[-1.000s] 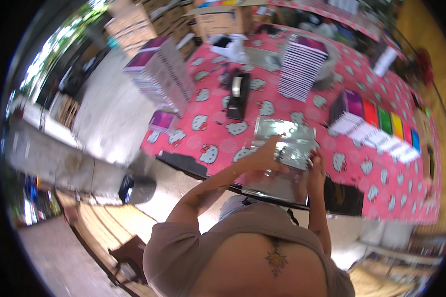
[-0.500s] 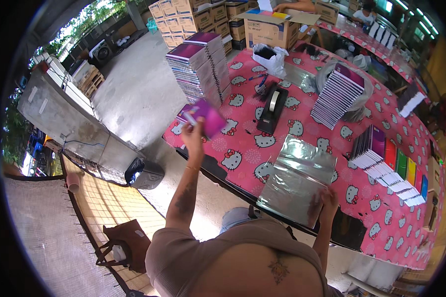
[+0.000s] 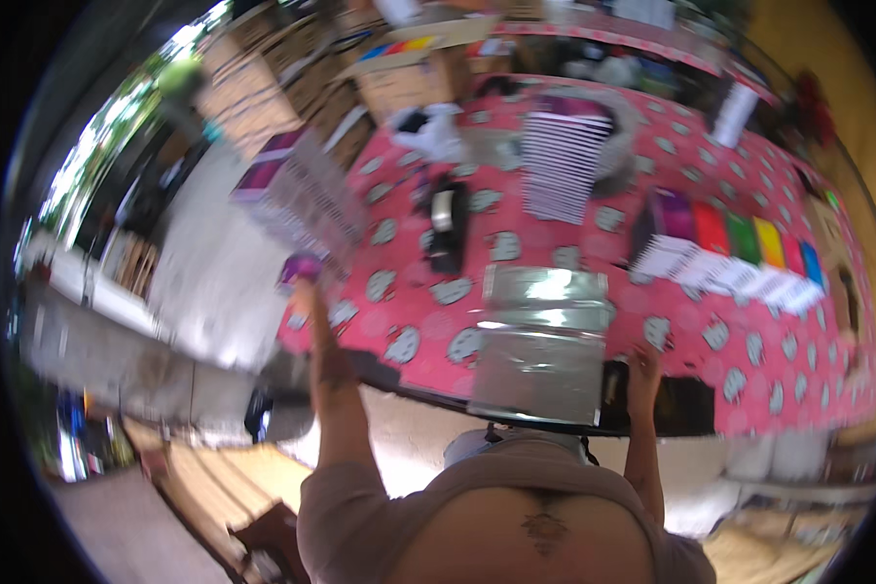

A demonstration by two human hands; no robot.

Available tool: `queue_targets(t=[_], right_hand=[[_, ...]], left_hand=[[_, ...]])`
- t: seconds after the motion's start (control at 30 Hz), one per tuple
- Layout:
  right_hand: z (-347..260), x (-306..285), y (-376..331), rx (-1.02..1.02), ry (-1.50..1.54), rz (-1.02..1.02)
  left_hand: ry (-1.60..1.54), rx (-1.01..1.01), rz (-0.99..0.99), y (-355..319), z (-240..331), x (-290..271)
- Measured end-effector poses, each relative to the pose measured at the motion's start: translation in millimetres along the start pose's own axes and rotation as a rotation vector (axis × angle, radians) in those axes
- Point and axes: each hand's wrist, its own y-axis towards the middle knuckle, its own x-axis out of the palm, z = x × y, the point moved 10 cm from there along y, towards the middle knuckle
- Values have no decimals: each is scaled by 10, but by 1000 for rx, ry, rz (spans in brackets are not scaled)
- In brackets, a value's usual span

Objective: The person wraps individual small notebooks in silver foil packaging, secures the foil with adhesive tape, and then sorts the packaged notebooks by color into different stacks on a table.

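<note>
pinch it square

from afar i've got the left hand (image 3: 305, 295) at the small purple rectangular notebook (image 3: 300, 266), left of the clear plastic sheets (image 3: 540, 375); right hand (image 3: 642, 368) hangs just right of them. too blurry to tell either grip. i'd pinch one edge squarely.

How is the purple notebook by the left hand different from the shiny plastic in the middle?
The notebook is purple, while the plastic is silvery and shiny. The notebook looks much smaller; the plastic spreads out wide. The notebook is right at the left hand's fingertips, but the plastic lies with neither hand on it. Both are at the pink-covered table.
</note>
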Motion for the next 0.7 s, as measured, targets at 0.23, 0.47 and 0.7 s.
queue_targets(t=[0.23, 0.47, 0.7], right_hand=[[-287, -1768, 384, -58, -472, 289], [-890, -3671, 1602, -338, -895, 541], [-1082, -4652, 2638, -395, -1350, 409]], left_hand=[[-651, -236, 552, -1653, 1188, -1158], [-1263, 1069, -291, -5774, 5379, -3453], [-1257, 1533, 65, -7725, 7067, -5094]])
